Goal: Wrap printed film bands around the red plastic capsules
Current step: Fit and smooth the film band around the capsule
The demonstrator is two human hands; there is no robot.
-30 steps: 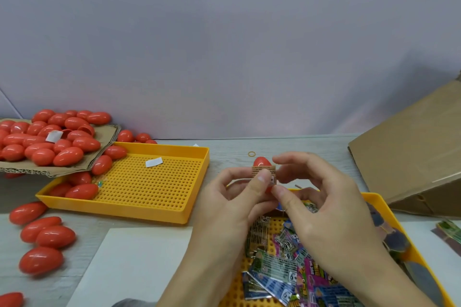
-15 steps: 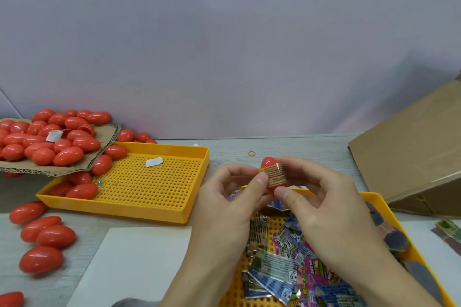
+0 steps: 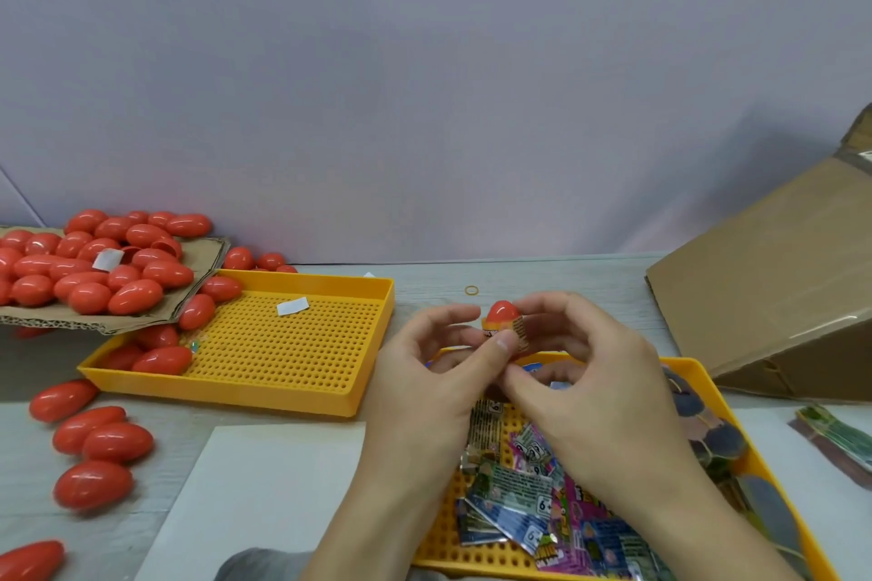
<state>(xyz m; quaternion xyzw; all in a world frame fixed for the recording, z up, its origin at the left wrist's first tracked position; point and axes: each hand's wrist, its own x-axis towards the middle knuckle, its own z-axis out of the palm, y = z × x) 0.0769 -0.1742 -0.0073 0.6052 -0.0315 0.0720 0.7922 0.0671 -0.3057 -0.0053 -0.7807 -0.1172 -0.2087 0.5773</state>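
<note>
Loose red capsules (image 3: 108,441) lie far left, well apart from the work. Above the right yellow tray (image 3: 684,366), the left hand (image 3: 424,373) pinches a band (image 3: 507,328) against the upright capsule (image 3: 502,311) with its thumb; the right hand (image 3: 599,392) curls round the capsule's other side, equally near.

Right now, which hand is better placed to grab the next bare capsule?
Left hand: the loose red capsules lie on its side; the right hand can keep holding the banded capsule.
</note>
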